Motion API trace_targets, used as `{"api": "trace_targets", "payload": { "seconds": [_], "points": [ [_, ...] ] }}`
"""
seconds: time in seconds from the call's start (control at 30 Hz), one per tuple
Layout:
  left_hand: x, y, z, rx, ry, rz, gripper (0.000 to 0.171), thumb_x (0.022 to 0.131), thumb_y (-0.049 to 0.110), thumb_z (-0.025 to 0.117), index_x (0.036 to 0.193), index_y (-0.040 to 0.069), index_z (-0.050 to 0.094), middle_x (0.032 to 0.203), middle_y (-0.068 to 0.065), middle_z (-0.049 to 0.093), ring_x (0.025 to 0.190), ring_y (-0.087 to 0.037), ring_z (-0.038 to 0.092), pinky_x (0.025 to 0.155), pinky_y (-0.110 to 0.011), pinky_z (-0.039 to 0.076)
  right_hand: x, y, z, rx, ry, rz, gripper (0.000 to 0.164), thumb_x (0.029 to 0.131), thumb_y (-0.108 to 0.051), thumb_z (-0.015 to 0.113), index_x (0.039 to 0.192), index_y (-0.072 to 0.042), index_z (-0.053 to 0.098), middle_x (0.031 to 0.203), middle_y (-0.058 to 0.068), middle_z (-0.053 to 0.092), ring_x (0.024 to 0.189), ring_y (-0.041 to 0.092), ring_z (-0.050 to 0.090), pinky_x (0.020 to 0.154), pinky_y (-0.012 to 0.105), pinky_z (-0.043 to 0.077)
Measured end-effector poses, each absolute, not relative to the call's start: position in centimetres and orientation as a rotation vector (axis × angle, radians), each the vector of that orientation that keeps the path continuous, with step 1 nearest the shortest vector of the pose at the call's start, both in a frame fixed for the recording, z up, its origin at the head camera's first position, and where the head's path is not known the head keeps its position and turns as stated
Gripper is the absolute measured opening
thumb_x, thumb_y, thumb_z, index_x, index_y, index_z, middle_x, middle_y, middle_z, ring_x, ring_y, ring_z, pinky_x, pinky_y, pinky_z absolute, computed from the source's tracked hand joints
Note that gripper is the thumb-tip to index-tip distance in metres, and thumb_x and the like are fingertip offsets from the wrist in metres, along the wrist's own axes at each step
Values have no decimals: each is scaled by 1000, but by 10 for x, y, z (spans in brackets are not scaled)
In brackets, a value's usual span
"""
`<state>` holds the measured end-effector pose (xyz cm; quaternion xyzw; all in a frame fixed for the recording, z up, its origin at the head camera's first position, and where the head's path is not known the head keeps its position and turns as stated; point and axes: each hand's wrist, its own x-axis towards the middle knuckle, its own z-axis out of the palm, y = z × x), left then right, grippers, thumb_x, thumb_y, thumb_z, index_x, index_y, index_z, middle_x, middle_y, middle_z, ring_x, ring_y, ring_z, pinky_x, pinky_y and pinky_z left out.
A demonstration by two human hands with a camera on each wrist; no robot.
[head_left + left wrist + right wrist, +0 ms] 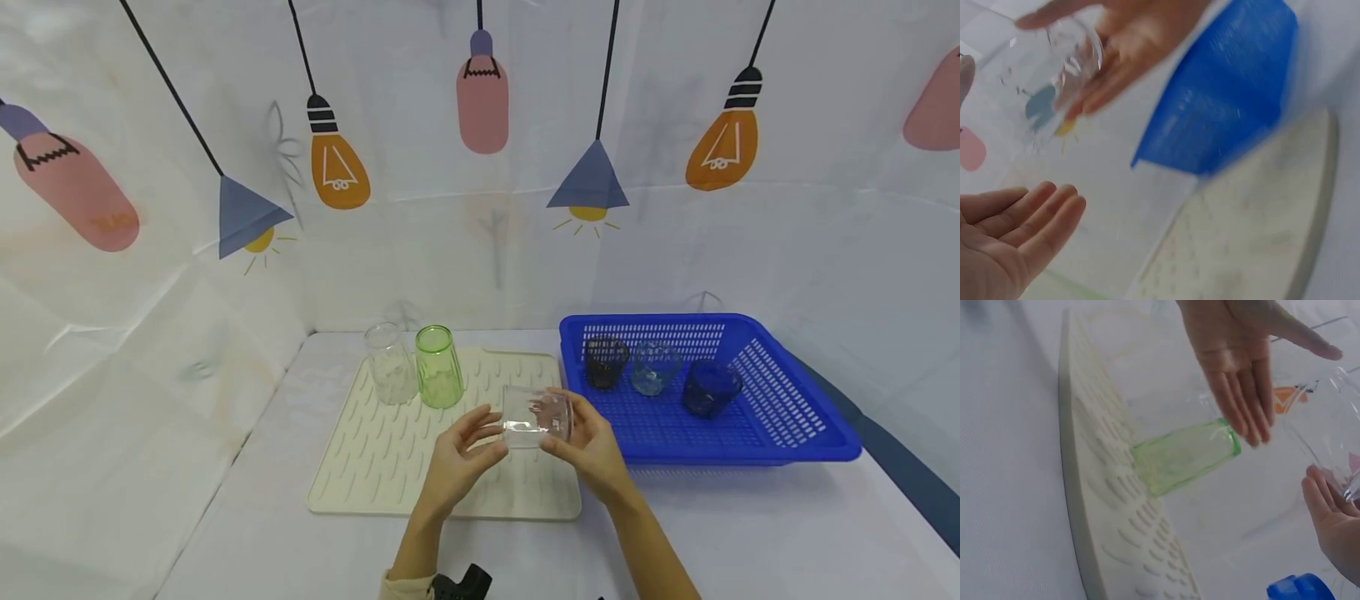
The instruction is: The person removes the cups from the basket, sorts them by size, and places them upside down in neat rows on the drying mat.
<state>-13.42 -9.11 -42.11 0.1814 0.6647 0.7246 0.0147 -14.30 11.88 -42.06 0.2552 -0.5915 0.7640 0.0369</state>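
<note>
A clear drinking glass [534, 417] lies sideways in the air above the near right part of a cream ribbed drying mat [375, 475]. My right hand [596, 450] grips it near one end, thumb below and fingers behind. Close to the glass's other end is my left hand [459, 467]. In the left wrist view the left hand's fingers [1041, 219] are extended and apart from the glass. On the mat's far left stand a tall clear glass [392, 367] and a green glass [440, 371]. The green glass [1188, 456] also shows in the right wrist view.
A blue plastic basket [780, 454] stands on the right of the white-covered table [247, 517]. Inside it are a dark glass [606, 362], a clear bluish glass [655, 368] and a dark blue glass [710, 388]. A printed curtain [420, 250] closes off the back.
</note>
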Motion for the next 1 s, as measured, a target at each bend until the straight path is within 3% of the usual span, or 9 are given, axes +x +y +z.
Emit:
{"api": "trace_targets", "payload": {
  "seconds": [0.17, 0.3, 0.4, 0.57, 0.73, 0.87, 1.0],
  "points": [
    [-129, -117, -440, 459, 2567, 2022, 57, 82, 17, 74, 127, -8, 51, 117, -21, 61, 106, -42, 58, 88, -44, 52, -143, 122, -421, 661, -1888, 2321, 61, 78, 9, 68, 132, 10, 37, 120, 8, 56, 109, 19, 60, 88, 28, 52],
    [-125, -144, -456, 314, 2998, 1683, 59, 80, 26, 76, 122, -10, 54, 111, -23, 64, 100, -39, 62, 81, -46, 54, -144, 123, -421, 556, -1940, 2263, 63, 77, 9, 69, 131, 12, 37, 119, 21, 54, 106, 22, 61, 87, 26, 52],
    [-120, -167, -465, 147, 3231, 1412, 62, 79, 27, 76, 120, -13, 54, 109, -26, 63, 100, -41, 61, 83, -49, 52, -144, 123, -420, 471, -2002, 2215, 66, 76, 9, 70, 133, 10, 37, 122, 27, 50, 107, 22, 60, 87, 23, 52],
    [-110, -205, -470, -117, 3364, 1143, 70, 75, 25, 79, 121, -18, 48, 117, -38, 54, 112, -53, 48, 93, -61, 41, -146, 122, -419, 388, -2094, 2168, 70, 74, 7, 73, 135, 8, 38, 124, 28, 50, 109, 26, 57, 86, 21, 51],
    [-101, -238, -471, -208, 3286, 1037, 92, 68, 29, 84, 127, -24, 36, 129, -46, 37, 124, -61, 29, 98, -70, 26, -147, 121, -419, 402, -2179, 2082, 71, 76, 3, 74, 137, 6, 37, 126, 29, 51, 115, 35, 54, 88, 21, 50],
    [-100, -256, -476, -276, 3083, 1014, 112, 64, 36, 84, 133, -25, 21, 137, -47, 23, 128, -60, 19, 100, -73, 16, -148, 119, -420, 398, -2270, 1974, 73, 76, -4, 77, 139, 0, 39, 135, 26, 46, 121, 37, 49, 96, 32, 47],
    [-102, -265, -483, -276, 2976, 1021, 121, 60, 39, 86, 136, -24, 15, 140, -45, 18, 130, -58, 17, 101, -73, 12, -150, 115, -422, 417, -2305, 1907, 74, 76, -8, 78, 139, -3, 40, 140, 24, 41, 124, 37, 47, 101, 49, 40]
  ]
}}
